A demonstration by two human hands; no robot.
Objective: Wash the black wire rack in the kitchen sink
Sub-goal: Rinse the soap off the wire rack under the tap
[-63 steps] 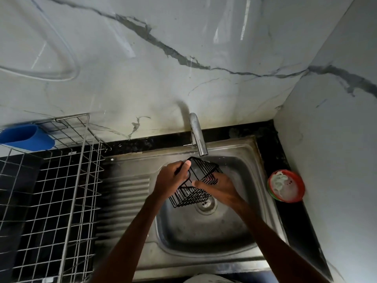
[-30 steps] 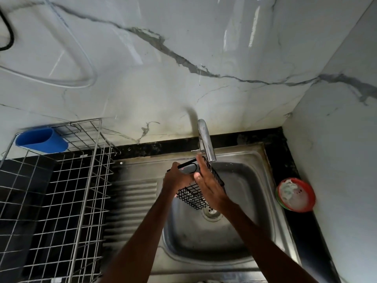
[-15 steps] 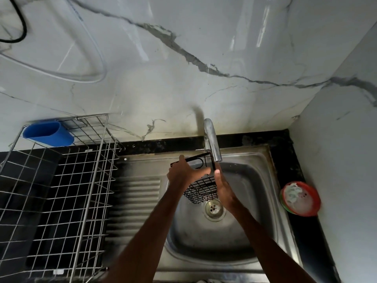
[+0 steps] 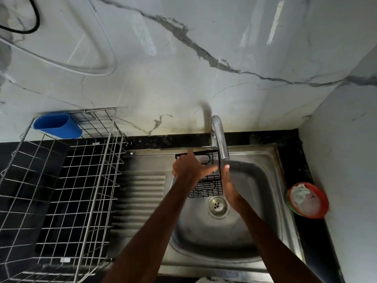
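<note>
Hanging over the basin of the sink [image 4: 263,193], the black wire rack [image 4: 211,185] sits close to upright between the two hands, its top rim up by the back edge and its lower edge just above the drain [image 4: 217,204]. The left hand [image 4: 189,168] covers the rack's upper left part and grips it, thumb stretched across the front wires and one finger pointing up along the rim; the other fingers are hidden behind it. The right hand [image 4: 229,186] is flat, fingers straight and together, pressed edge-on against the rack's right side. The spout of the faucet [image 4: 219,137] ends just above the right hand's fingertips; whether water is running cannot be told. To the left, a steel wire dish drainer [image 4: 81,180] stands on the black counter [image 4: 318,242], with a blue cup [image 4: 58,126] hooked at its far corner. On the counter to the right of the sink, near the side wall, sits a red bowl [image 4: 308,200] with something pale in it. Behind everything rises a grey-veined marble wall [image 4: 183,78].
</note>
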